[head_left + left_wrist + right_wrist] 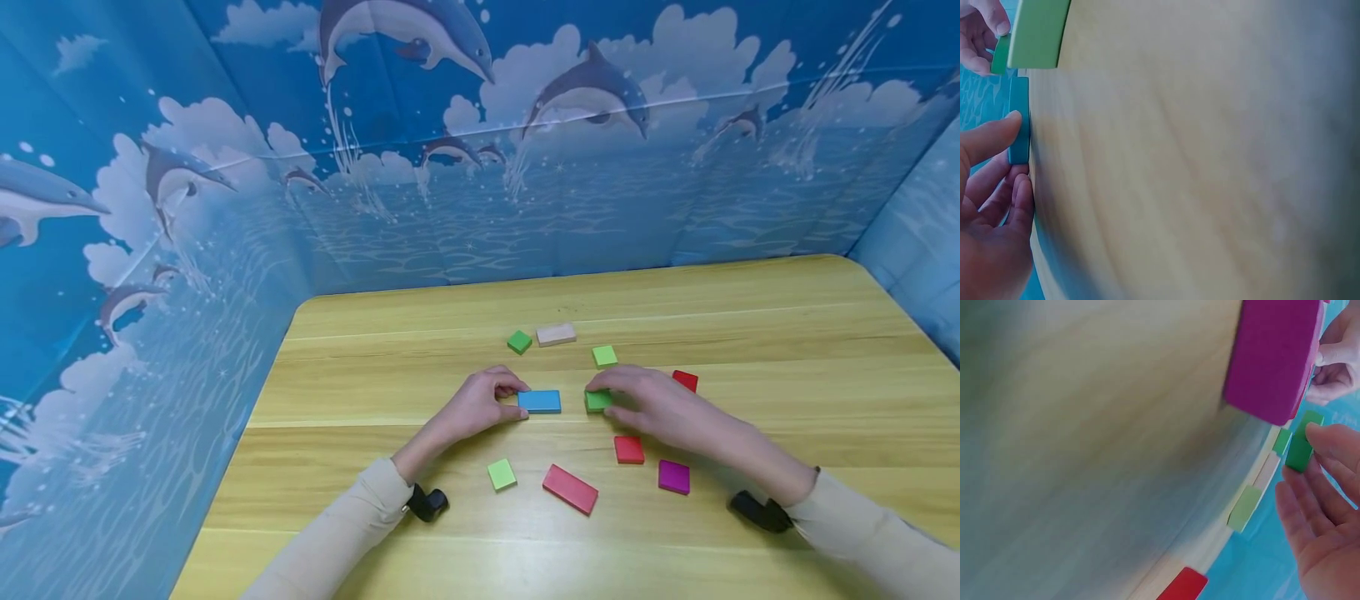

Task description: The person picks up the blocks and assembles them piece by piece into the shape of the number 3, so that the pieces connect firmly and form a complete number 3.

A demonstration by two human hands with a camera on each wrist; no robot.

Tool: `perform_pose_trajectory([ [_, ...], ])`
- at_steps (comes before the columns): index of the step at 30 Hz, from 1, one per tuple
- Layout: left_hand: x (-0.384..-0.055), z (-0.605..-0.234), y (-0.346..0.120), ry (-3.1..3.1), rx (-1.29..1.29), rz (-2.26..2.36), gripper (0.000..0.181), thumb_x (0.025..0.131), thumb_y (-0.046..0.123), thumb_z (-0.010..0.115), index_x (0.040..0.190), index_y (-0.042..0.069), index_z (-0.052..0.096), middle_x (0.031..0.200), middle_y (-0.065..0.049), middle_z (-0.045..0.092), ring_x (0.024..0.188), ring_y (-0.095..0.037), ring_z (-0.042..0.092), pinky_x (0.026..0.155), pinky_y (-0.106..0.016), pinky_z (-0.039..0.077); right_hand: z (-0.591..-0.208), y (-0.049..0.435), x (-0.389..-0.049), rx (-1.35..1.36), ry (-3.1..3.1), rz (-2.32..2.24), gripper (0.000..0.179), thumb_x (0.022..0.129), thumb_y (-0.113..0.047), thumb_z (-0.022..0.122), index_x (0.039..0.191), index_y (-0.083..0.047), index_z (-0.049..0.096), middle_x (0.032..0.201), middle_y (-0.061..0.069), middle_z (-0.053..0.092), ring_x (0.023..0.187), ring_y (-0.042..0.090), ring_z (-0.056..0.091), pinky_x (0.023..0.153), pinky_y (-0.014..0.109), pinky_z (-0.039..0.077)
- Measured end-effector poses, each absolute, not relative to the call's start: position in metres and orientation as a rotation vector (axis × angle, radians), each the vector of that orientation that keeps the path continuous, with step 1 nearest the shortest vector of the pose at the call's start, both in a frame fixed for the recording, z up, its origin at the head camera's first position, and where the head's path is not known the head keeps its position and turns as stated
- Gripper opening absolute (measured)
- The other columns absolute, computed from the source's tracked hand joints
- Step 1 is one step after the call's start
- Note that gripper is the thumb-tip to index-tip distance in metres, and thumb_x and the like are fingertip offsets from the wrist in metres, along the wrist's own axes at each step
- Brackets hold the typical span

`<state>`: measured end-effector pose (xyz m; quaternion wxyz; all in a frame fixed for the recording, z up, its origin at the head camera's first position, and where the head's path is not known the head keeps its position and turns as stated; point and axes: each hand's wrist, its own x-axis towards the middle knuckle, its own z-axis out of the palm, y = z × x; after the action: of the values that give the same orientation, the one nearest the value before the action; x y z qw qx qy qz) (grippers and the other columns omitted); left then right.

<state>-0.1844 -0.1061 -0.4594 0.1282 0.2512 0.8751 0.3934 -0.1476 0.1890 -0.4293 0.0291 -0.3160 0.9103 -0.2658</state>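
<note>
1 blue block (pixel 540 402) in left hand (pixel 483 402); green block (pixel 597 402) in right (pixel 660 406), perhaps raised

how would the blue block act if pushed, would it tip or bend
The blue block would probably slide rather than tip, since it lies flat on a broad face. It is likely stiff: its edges look straight where the left hand grips it. Its flat sides make rolling unlikely.

R hand (pixel 1329 536) pinching grn blk (pixel 1300 449), purple blk (pixel 1275 359) top, red blk (pixel 1183 585) btm
</note>
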Motion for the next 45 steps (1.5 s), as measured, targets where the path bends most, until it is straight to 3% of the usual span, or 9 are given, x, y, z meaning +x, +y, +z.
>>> perform_pose_trajectory([
  [16,-0.186,-0.458,-0.106,2.529,0.727,1.157,0.028,0.082,0.017,0.081,0.109,0.011,0.073,0.099,0.006,0.06,0.088,-0.011,0.052,0.079,-0.024,0.047,-0.431,0.168,-0.165,-0.884,2.67,-0.812,0.04,0.087,-0.017,0.076,0.125,-0.017,0.066,0.121,-0.003,0.063,0.109,0.019,0.059,0.089,0.04,0.051],
  [45,-0.184,-0.456,-0.105,2.507,0.704,1.192,0.027,0.082,0.014,0.081,0.108,0.01,0.073,0.102,0.005,0.062,0.092,-0.013,0.055,0.082,-0.025,0.048,-0.44,0.158,-0.171,-0.932,2.656,-0.792,0.04,0.087,-0.018,0.076,0.126,-0.012,0.065,0.121,-0.001,0.063,0.106,0.017,0.058,0.09,0.039,0.051],
])
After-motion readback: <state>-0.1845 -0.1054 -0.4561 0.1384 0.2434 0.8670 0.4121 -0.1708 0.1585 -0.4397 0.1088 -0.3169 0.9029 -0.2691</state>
